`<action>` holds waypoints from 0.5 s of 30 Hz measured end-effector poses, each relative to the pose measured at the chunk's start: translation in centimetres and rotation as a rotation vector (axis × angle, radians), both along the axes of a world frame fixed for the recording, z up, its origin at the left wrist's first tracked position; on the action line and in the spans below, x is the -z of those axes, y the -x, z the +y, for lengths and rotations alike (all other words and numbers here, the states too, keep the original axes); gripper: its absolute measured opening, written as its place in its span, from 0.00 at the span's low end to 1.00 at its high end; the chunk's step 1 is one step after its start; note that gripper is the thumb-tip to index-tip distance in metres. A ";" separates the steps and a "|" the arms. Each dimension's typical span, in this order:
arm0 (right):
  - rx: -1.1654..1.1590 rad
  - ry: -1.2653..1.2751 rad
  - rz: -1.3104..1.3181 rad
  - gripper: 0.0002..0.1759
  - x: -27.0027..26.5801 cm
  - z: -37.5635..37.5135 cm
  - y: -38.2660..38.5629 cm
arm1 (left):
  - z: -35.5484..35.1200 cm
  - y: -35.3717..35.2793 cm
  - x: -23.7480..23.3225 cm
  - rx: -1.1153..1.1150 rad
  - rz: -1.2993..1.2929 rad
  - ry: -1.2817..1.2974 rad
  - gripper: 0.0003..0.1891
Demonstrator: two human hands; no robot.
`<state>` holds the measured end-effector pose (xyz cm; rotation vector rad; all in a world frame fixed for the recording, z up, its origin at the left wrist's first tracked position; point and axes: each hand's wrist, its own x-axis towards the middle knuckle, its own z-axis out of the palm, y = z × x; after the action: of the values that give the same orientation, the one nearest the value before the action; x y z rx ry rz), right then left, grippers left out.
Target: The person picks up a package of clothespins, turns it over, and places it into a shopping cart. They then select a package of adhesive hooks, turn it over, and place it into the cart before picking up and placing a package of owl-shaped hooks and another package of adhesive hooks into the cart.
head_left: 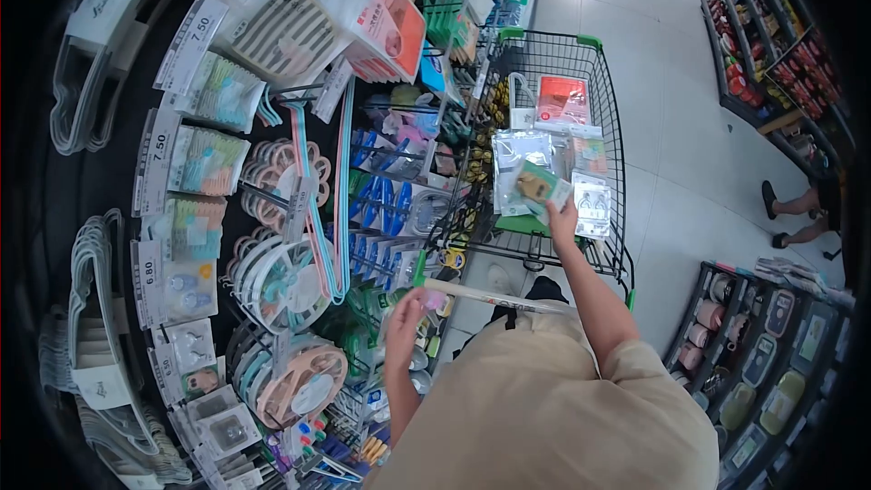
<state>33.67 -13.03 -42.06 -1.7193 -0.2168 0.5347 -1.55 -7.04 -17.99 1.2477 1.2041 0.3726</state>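
Observation:
My right hand [562, 220] reaches over the shopping cart [621, 159] with its fingers closed on a small flat packet [541, 184] that has a green and brown printed front. Beneath the packet, inside the cart, lie clear plastic packages [523, 147], a red-and-white package [562, 100] and a white hanger pack [521, 109]. My left hand [406, 319] is beside the left end of the cart handle [472, 294], close to the hanging goods. Its fingers are curled together near something pink, and what they hold, if anything, I cannot make out.
To the left, a rack carries round pastel drying hangers [288, 281], packs of white hangers [100, 345] and price tags [193, 34]. Food containers fill a shelf [762, 358] at the lower right. Another person's legs [798, 218] show at the right edge, beside the tiled aisle [667, 100].

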 end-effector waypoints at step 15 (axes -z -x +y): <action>0.032 0.016 0.785 0.18 7.8 4.1 0.4 | -24.1 19.6 19.2 0.083 0.634 0.217 0.23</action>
<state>33.28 -8.96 -49.82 -1.4055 0.3748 1.1372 -21.19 -31.15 -37.19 1.2578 1.6657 -0.2363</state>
